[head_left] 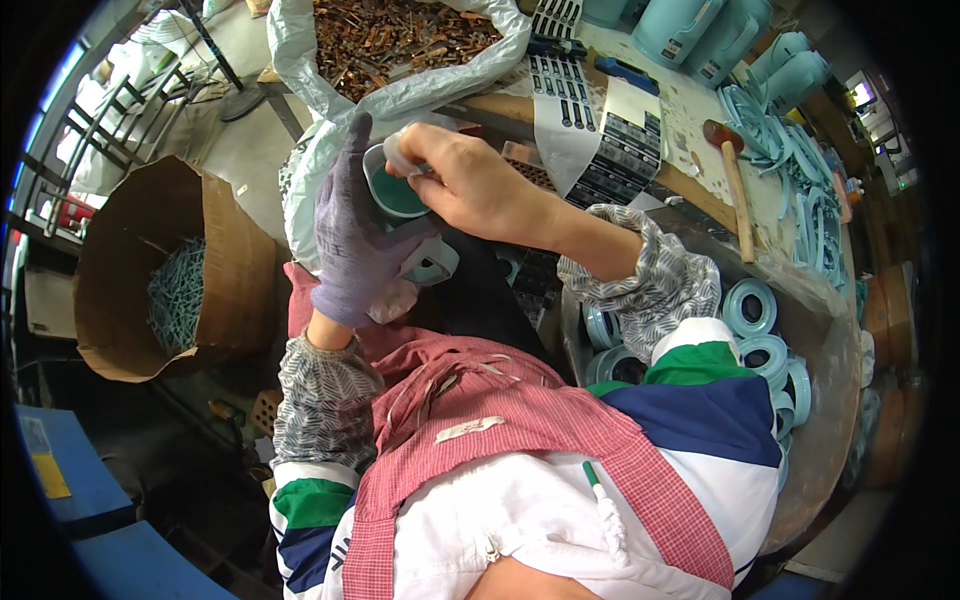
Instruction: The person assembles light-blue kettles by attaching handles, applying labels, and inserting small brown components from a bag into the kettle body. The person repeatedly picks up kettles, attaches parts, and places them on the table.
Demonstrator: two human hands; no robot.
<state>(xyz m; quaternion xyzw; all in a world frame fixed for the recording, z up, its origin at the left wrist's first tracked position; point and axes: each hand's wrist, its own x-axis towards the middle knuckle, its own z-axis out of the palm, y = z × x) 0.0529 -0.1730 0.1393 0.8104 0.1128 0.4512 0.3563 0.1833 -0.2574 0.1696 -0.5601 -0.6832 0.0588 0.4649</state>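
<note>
Teal jug [398, 203] is up ahead of the red apron [500, 395], mouth facing the wearer; gloved L hand [352, 215] grips its side. R hand [465, 182] is at the rim w/ pale scrap [400, 152], grip unclear. Prob. rim work now; next move likely needs steady L hold.

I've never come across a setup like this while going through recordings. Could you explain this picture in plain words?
There is no robot: a person is working, seen from a wide fisheye camera on their head, so straight edges bend near the rim. The left hand, in a purple-grey glove, holds a teal container. The bare right hand is at its rim, with something whitish, too unclear to name, by its fingers. On the workbench lie a mallet and teal strips, with teal jugs behind. A cardboard box stands at left.
</note>
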